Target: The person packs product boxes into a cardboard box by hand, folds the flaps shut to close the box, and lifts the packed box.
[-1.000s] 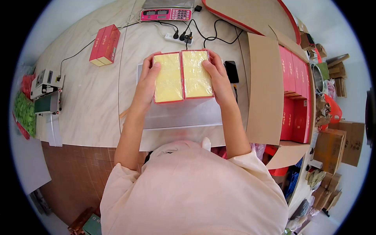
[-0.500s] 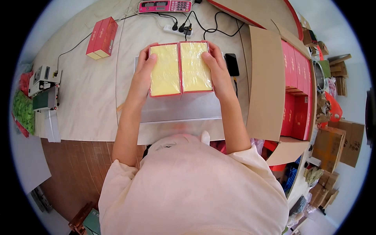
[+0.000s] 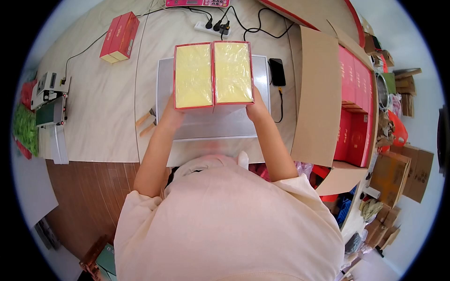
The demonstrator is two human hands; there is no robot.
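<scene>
Left hand [image 3: 173,113] and right hand [image 3: 257,107] are clasping red-edged boxes [image 3: 206,75] from both sides; marbled tabletop [image 3: 96,107] is spreading wide leftward, cardboard flap [image 3: 316,98] bounding the right.

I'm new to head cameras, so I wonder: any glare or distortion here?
Head view: corners rounded off in black, and the table looks bowed at its left edge; head view again: white glints on the right yellow box, fainter on the left yellow box.

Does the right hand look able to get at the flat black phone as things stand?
Probably not: the right hand appears occupied with the two red, rectangular, yellow-faced boxes, though nothing covers the phone.
</scene>
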